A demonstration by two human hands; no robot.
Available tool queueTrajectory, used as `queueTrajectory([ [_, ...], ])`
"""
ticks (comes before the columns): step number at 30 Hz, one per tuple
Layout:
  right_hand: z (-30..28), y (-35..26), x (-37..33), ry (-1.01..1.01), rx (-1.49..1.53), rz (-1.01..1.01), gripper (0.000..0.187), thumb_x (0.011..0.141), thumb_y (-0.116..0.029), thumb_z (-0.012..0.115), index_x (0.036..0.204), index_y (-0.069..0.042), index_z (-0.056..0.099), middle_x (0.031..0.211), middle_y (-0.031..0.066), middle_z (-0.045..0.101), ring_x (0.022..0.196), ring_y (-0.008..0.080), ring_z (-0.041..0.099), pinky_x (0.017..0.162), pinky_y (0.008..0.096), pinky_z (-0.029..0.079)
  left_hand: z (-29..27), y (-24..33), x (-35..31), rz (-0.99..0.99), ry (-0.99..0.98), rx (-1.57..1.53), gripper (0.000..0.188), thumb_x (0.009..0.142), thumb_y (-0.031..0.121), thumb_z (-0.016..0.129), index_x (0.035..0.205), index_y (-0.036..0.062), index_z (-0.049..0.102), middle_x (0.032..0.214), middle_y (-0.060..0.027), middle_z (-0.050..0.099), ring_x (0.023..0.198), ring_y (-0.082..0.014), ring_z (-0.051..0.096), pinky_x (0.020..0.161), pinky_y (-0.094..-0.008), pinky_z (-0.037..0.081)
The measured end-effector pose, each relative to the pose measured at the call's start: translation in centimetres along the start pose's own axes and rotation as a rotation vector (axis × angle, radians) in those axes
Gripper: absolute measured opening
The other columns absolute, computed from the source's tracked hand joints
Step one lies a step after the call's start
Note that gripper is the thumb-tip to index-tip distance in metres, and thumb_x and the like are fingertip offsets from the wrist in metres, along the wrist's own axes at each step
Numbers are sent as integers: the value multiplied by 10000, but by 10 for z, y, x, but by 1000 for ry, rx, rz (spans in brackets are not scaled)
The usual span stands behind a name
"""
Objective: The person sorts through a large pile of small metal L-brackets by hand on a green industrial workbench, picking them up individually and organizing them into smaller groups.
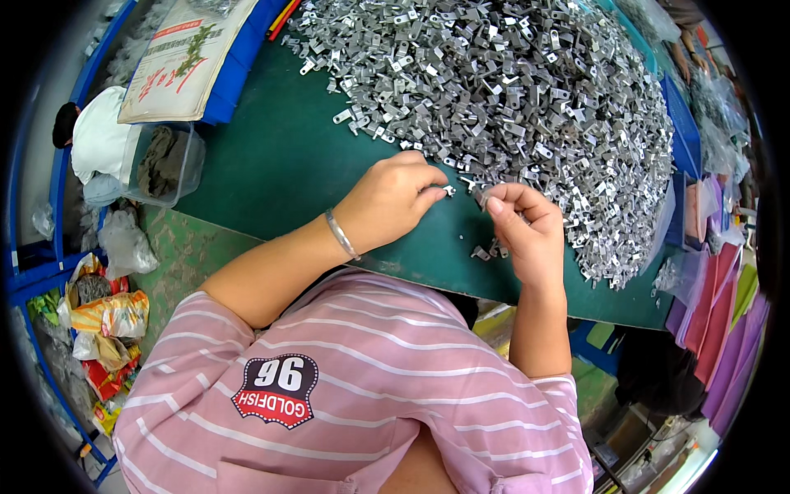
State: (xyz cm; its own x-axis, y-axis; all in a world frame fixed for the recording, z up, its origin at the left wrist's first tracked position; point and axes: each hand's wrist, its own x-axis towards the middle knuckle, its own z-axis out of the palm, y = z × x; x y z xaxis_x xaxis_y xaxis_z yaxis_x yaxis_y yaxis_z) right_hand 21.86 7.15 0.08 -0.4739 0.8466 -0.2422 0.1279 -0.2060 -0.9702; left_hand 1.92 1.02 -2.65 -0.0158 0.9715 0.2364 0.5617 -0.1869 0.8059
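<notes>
A large heap of small bent metal brackets (pixel 494 90) covers the far and right part of the green tabletop (pixel 280 156). At the heap's near edge, my left hand (pixel 391 200) is closed, thumb and forefinger pinching a small shiny metal bracket (pixel 449 190). A short gap to its right, my right hand (pixel 531 230) is also closed, with a small grey metal bracket (pixel 484 201) between thumb and forefinger. Below the right fingertips, a few loose brackets (pixel 482 253) lie on the table, partly covered by that hand. A bangle circles my left wrist.
Back left stand a blue bin (pixel 247 62), a printed sack (pixel 185 66) and a clear plastic tub (pixel 191 169) with a dark cloth inside. Blue crates (pixel 685 136) border the heap at right. Coloured sheets (pixel 724 305) hang beyond the right edge. Part of another person shows at upper right.
</notes>
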Motion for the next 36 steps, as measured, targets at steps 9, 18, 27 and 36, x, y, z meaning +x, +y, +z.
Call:
queueTrajectory([
  [9, -13, 10, -8, -334, 715, 326, 182, 893, -124, 574, 957, 46, 586, 577, -7, 449, 444, 44, 331, 387, 182, 228, 8, 0, -5, 134, -62, 132, 86, 732, -7, 662, 809, 20, 633, 773, -104, 559, 685, -280, 582, 604, -349, 480],
  [18, -20, 22, -8, -466, 875, 295, 199, 919, -106, 498, 1041, 45, 542, 590, 15, 435, 467, 67, 326, 395, 189, 243, 1, 1, -5, 58, -82, 92, 135, 722, -6, 675, 847, 28, 636, 804, -96, 570, 716, -262, 588, 631, -346, 479],
  [27, -26, 27, -8, -518, 1068, 102, 210, 922, -115, 505, 1052, 48, 534, 618, 24, 444, 504, 79, 343, 418, 189, 256, -2, -4, -1, -138, -148, -137, 164, 767, 36, 683, 928, 20, 658, 776, -55, 623, 601, -151, 548, 546, -282, 443],
  [36, -16, 27, -6, -453, 1033, 206, 191, 925, -112, 495, 1043, 32, 539, 626, 21, 444, 508, 73, 355, 418, 184, 259, -15, 13, -5, -811, -228, -943, 156, 850, 80, 647, 941, -44, 620, 786, -91, 631, 522, -29, 433, 415, -169, 276],
])
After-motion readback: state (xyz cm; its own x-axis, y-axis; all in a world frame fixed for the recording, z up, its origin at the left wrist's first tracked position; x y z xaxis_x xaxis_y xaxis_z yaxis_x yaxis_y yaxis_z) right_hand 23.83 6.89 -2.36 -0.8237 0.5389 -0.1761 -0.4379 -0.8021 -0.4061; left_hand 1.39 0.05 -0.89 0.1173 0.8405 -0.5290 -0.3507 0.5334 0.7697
